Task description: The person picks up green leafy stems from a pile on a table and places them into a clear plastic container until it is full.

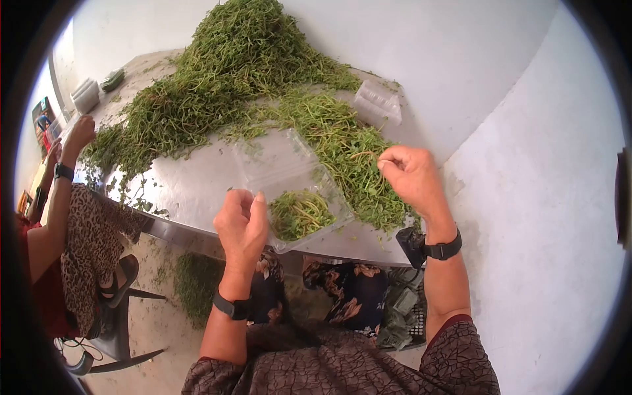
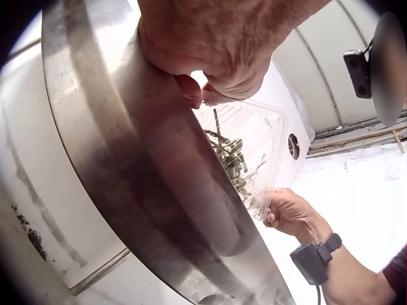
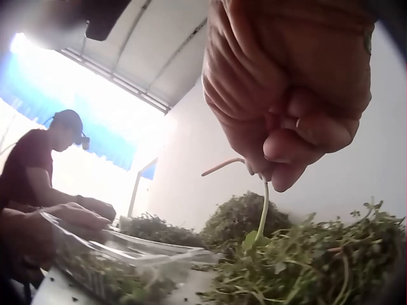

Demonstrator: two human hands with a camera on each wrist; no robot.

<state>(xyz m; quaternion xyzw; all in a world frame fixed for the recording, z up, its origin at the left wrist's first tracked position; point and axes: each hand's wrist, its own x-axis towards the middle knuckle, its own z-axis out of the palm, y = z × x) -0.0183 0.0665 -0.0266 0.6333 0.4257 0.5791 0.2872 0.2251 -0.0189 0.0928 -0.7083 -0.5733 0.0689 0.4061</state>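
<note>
The person sits at a round metal table (image 1: 191, 191) heaped with a pile of leafy green herb sprigs (image 1: 224, 79) that runs from the far side down towards the right hand. At the near edge of the table lies an open clear plastic clamshell container (image 1: 280, 161), its lid thrown back flat towards the pile and its lower half holding a small bunch of trimmed herbs (image 1: 299, 214). The left hand (image 1: 242, 224) sits at the container's near left corner with fingers curled; from the left wrist view it seems to pinch the rim there between thumb and fingertips, though the contact is partly hidden. The right hand (image 1: 409, 176) is clenched over the near end of the pile, just right of the container, and pinches a single herb stem (image 3: 262, 210) between thumb and forefinger, its leafy end hanging down into the greens. A stack of empty clear containers (image 1: 377, 102) stands beyond the pile on the right. At the far left another person's hand (image 1: 80, 130) rests at the herbs.
</note>
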